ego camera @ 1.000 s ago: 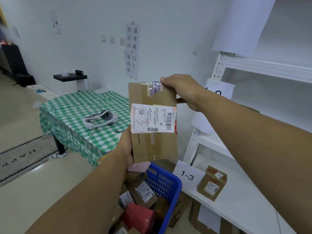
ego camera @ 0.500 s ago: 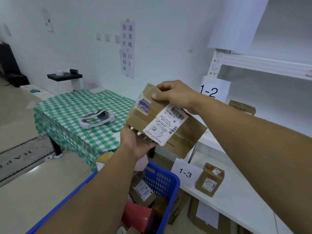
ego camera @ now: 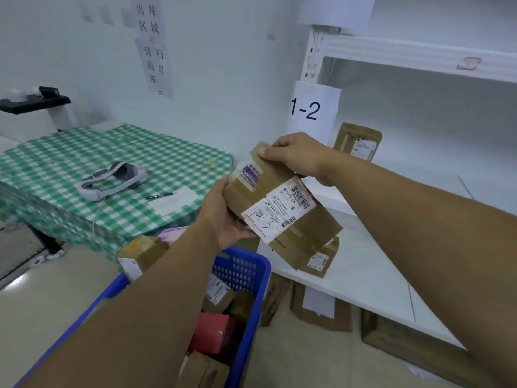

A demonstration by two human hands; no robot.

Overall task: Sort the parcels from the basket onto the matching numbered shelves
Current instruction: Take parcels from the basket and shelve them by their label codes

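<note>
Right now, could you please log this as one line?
parcel marked 1-3 | left hand holds underside | right hand grips top | not yet shelved

A paper sign [ego camera: 313,110] on the shelf post [ego camera: 310,54] says "1-2". The label [ego camera: 279,210] on the parcel [ego camera: 313,231] has "1-3" written by hand. A wall paper [ego camera: 152,43] shows Chinese words.
</note>
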